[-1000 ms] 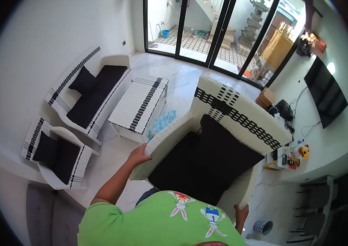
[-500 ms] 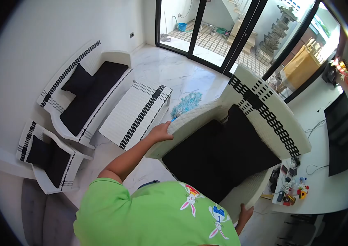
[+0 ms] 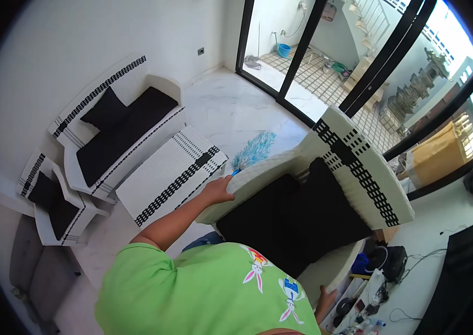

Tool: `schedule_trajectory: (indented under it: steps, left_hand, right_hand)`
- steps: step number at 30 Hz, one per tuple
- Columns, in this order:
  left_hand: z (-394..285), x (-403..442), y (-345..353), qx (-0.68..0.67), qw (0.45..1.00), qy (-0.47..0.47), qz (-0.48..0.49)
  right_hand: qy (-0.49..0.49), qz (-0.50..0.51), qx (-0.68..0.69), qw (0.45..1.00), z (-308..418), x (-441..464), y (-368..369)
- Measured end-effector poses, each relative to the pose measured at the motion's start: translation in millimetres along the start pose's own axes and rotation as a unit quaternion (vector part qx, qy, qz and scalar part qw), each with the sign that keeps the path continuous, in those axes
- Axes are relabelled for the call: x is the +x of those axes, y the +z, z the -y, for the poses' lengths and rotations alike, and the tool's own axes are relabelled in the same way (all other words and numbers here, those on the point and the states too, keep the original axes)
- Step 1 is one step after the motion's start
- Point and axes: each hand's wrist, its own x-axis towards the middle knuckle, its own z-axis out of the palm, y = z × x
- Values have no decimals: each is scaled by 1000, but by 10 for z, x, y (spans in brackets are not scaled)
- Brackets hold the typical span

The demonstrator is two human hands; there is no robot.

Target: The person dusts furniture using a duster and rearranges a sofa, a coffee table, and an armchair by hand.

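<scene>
A white woven armchair (image 3: 357, 187) with black patterned bands and a black seat cushion (image 3: 259, 215) is in front of me. A black pillow (image 3: 326, 215) leans on its backrest. My left hand (image 3: 218, 190) is closed on the end of the left armrest (image 3: 264, 173). A blue and white fluffy duster (image 3: 256, 149) sticks out past that hand, its blue handle at my fingers; most of the handle is hidden. My right hand (image 3: 326, 301) is closed on the right armrest (image 3: 334, 265), its fingers partly hidden.
A white woven table (image 3: 172, 173) stands left of the armchair. Beyond it are a matching sofa (image 3: 119, 128) and small chair (image 3: 58, 209). A low cabinet (image 3: 353, 296) with cables and small items is at right, near a television (image 3: 457, 285). Sliding glass doors (image 3: 298, 56) are ahead.
My view has shifted, and more of the cabinet's end and a black bag show beyond the armchair. Both hands keep their places on the armrests.
</scene>
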Motion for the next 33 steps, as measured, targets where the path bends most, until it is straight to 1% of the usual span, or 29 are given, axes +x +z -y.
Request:
schedule_trajectory:
  steps: [2, 4, 5, 6, 7, 8, 9, 10, 12, 15, 18, 20, 22, 24, 25, 27, 30, 31, 33]
  left_hand:
    - [163, 566, 52, -28, 999, 1, -23]
    - [280, 959, 99, -58, 998, -5, -33]
    - [173, 928, -39, -52, 998, -29, -15]
    - [197, 1159, -103, -55, 998, -31, -18]
    - [253, 1420, -104, -69, 996, -47, -26]
    - [328, 1791, -237, -70, 995, -48, -53]
    - [333, 2002, -361, -69, 995, -53, -55]
    - [298, 2131, -483, -71, 994, -66, -50]
    - [260, 2391, -628, -71, 993, -84, -50]
    - [332, 2946, -782, -83, 988, -104, -78]
    - [394, 3298, -825, -88, 984, -115, -105]
    - [337, 3751, -1033, -93, 974, -154, -134]
    - [341, 4136, -1069, -92, 969, -180, -145]
    - [313, 4271, -943, -85, 962, -201, -165]
    - [136, 4164, -705, -77, 957, -223, -167]
    - [-203, 4032, -554, -77, 945, -260, -181]
    - [-315, 4016, -580, -60, 938, -267, -211]
    - [-360, 3936, -571, -60, 935, -271, -220]
    - [-389, 3893, -569, -55, 934, -266, -231]
  right_hand:
    - [-8, 15, -5, 1000, 327, 535, 194]
    - [-25, 27, -13, 999, 561, 1058, 307]
    - [-56, 13, -16, 998, 534, 1157, 343]
    - [-87, -2, -19, 996, 565, 1338, 446]
    - [-86, 14, -41, 995, 972, 1558, 438]
    - [-73, 26, -39, 996, 1649, 1840, 634]
    - [-60, 37, -37, 997, 2030, 2017, 736]
    - [-63, 42, -36, 996, 2094, 2173, 784]
    - [-146, 19, -33, 989, 2248, 2591, 940]
    - [-152, 5, -62, 986, 2833, 3058, 1268]
    - [-170, 27, -43, 984, 2943, 3638, 1641]
    - [-191, 54, -34, 979, 3368, 4329, 2051]
    - [-215, 79, -14, 973, 3722, 4945, 2442]
    - [-233, 159, 44, 958, 3842, 5460, 2740]
    - [-244, 176, 45, 953, 3752, 5715, 2735]
    - [-276, 203, 12, 939, 3567, 6123, 2745]
    - [-298, 215, 12, 930, 3597, 6230, 2862]
    - [-252, 232, -43, 939, 3655, 6195, 2849]
    - [-272, 244, -13, 931, 3657, 6289, 2849]
